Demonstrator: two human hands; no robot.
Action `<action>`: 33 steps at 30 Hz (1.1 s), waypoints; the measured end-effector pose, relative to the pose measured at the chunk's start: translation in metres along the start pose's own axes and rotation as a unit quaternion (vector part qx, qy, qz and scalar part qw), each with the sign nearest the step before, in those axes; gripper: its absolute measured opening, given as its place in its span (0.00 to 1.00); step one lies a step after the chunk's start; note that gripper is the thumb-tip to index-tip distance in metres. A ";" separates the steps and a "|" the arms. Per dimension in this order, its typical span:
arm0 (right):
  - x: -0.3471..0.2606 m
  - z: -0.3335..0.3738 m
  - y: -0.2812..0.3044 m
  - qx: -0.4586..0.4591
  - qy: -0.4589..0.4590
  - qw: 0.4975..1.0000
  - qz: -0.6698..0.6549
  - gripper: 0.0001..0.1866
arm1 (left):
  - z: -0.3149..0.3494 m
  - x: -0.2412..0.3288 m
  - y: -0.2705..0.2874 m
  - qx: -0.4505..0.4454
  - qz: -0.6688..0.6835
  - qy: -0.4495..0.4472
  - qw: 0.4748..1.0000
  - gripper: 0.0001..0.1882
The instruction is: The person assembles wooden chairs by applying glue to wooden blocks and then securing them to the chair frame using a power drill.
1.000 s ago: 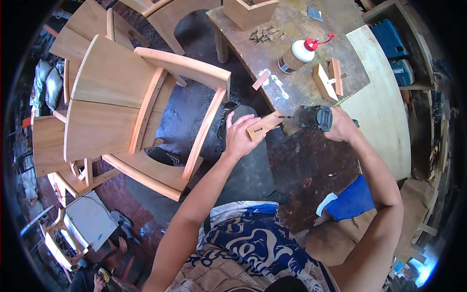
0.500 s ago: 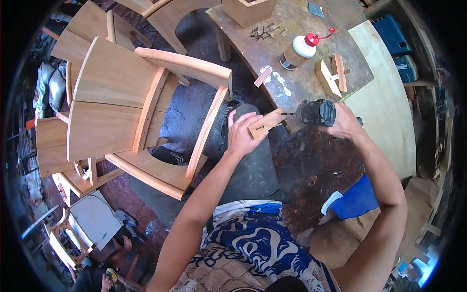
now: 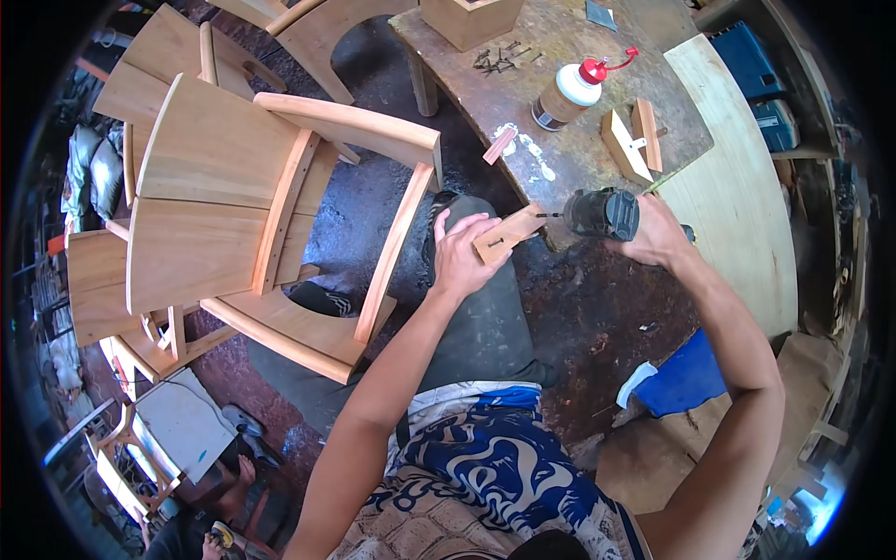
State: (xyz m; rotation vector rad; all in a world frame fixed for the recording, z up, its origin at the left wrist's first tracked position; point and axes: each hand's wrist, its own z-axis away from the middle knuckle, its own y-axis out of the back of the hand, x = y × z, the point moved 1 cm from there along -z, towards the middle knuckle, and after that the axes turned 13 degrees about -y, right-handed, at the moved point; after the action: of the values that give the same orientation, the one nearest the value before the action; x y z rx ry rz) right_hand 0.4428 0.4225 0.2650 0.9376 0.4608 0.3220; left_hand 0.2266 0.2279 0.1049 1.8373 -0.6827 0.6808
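Observation:
My left hand [image 3: 464,257] grips a small wooden block [image 3: 509,233] above my leg, near the corner of the worktable [image 3: 569,187]. A dark screw shows in the block's near face. Closed round a black power drill [image 3: 602,215], my right hand [image 3: 653,233] holds it level. The drill's thin bit points left and meets the block's right end; how deep it sits I cannot tell. On the table beyond lie two wooden blocks [image 3: 625,145], a small reddish wood piece [image 3: 500,147] beside white glue smears, and a glue bottle [image 3: 567,97] with a red cap.
A wooden chair frame [image 3: 280,215] lies tipped at my left, with more chairs behind it. Loose screws [image 3: 504,60] and a wooden box [image 3: 471,21] are on the table. Blue cloth [image 3: 681,378] lies at lower right. Another person's hand [image 3: 217,541] shows at lower left.
The view has shifted very slightly, so most things sit a little further left. Both hands keep their holds, with drill and block in nearly the same position to each other.

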 end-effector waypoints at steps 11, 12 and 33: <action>0.003 0.005 -0.001 0.005 0.005 1.000 -0.024 0.23 | -0.001 0.004 0.000 -0.005 0.000 0.002 1.000 0.26; 0.004 0.006 0.000 0.023 0.038 0.999 -0.032 0.23 | -0.001 0.005 0.000 -0.004 -0.001 0.004 1.000 0.26; 0.008 0.008 -0.007 0.063 0.026 0.997 -0.026 0.24 | 0.005 0.006 -0.002 -0.013 -0.029 0.014 0.999 0.28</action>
State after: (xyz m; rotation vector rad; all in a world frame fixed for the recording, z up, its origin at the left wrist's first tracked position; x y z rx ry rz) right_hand 0.4540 0.4160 0.2614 1.0405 0.5572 0.2730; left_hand 0.2328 0.2228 0.1061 1.8137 -0.6144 0.6562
